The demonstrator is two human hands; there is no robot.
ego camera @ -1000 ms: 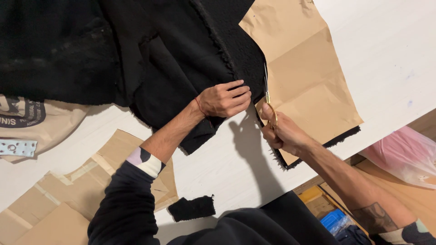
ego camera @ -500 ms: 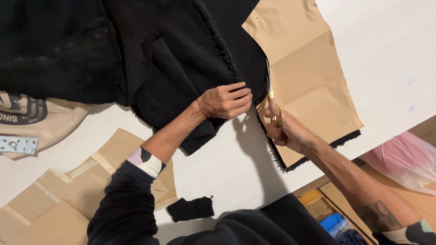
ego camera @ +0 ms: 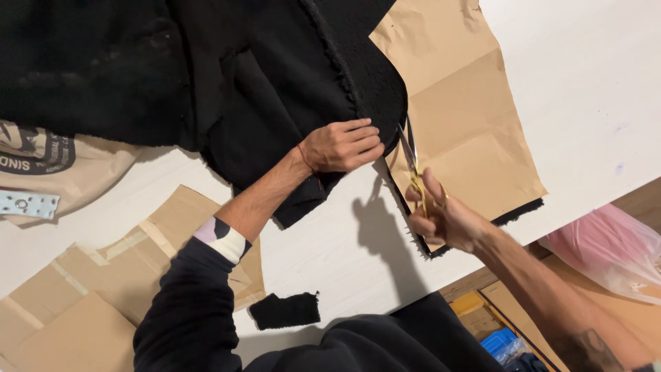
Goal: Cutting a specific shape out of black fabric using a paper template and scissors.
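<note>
My left hand (ego camera: 341, 146) presses flat on a fold of thick black fabric (ego camera: 206, 76) that covers the upper left of the white table (ego camera: 592, 76). My right hand (ego camera: 444, 213) grips gold-handled scissors (ego camera: 412, 162), blades pointing up along the left edge of a brown paper pattern (ego camera: 461, 117). The pattern lies on top of black fabric, which shows as a thin dark border along its lower edge. The scissor blades sit between the pattern edge and the folded fabric under my left hand.
Taped brown cardboard pieces (ego camera: 89, 289) lie at the lower left. A small black fabric scrap (ego camera: 284, 310) rests near the table's front edge. A beige printed bag (ego camera: 62, 165) and a metal bracket (ego camera: 27, 204) sit at the left. A pink plastic bag (ego camera: 613, 248) lies below the table, right.
My right hand has moved the scissors slightly up along the pattern's left edge. My left hand has stayed on the fabric.
</note>
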